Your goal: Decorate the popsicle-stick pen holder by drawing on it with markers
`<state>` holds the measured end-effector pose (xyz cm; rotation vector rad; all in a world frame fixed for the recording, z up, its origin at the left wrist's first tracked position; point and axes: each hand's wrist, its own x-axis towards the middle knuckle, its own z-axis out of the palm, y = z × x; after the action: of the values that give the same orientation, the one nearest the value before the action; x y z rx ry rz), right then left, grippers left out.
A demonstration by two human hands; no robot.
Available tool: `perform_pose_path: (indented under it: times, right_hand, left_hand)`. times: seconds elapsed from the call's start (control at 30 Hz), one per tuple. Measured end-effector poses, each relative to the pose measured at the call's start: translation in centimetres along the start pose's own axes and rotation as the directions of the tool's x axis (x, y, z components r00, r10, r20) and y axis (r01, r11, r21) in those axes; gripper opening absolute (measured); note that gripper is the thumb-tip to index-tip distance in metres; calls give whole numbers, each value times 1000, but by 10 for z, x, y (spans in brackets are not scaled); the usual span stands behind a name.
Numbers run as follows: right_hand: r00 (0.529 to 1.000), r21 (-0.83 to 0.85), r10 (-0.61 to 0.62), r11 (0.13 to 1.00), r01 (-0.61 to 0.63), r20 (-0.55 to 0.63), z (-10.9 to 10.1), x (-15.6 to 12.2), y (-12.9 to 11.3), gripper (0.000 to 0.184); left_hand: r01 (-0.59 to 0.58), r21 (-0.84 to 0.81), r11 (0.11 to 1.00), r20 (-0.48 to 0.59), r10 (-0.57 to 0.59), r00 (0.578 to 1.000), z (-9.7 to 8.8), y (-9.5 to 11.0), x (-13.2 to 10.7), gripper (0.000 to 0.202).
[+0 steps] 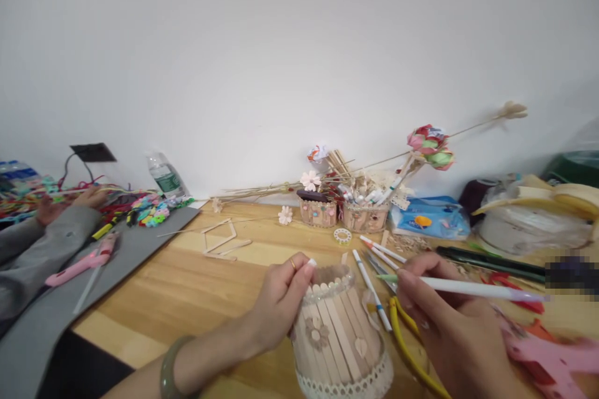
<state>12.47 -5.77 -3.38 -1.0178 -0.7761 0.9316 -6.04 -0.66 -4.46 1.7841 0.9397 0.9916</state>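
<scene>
Left fingers point(304, 277) hold the pot point(333, 331), just below them, by its rim; right fingers point(412, 295) pinch a marker point(461, 287) beside it. Probably a colouring step; the next move calls for steadiness.

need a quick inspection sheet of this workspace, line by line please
surface: wooden table, with a grey mat at its left
job's things: stick-covered holder with flower decoration and lace trim; green-tipped pen
clutter: yellow-handled scissors and loose white pens by the holder; wipes pack and decorated containers behind; pink glue gun on the mat
hands: left hand grips the holder's rim; right hand holds the pen between its fingers
cables: dark cord by the wall at far left; its far end cannot be made out
surroundings: white wall behind; another person's hands at left, among coloured strands
</scene>
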Motion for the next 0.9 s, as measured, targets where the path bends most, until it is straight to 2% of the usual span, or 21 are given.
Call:
perform_pose_path:
  times: [0.07,0.2,0.4,0.53,0.67,0.77,0.9]
  right_hand:
    - [999,-45,-35,998,35,1,0,-1,-2,27]
    - [993,-101,-93,990,101,75,0,-3,-2,24]
    - [991,-50,-112,992,115,67,-1,0,0,26]
    - [996,-99,-75,992,79,43,-5,0,3,32]
    - [996,-180,-75,980,83,48,-10,-4,9,28]
    - [991,-224,-68,970,93,119,-13,-6,12,27]
    - [989,-269,-39,960,77,144,-12,-5,6,22]
  left_hand:
    - [-5,67,998,48,2,999,-1,3,0,35]
    - [-28,164,986,119,9,993,-1,10,3,34]
    - [-36,177,984,90,20,996,2,12,8,34]
    - [7,-19,1000,152,-4,988,-4,1,11,37]
    - [90,-259,962,83,-70,994,-13,-19,15,36]
    - [102,-321,942,38,-95,995,-19,-32,16,35]
    - [107,-366,924,12,-110,994,-20,-37,15,35]
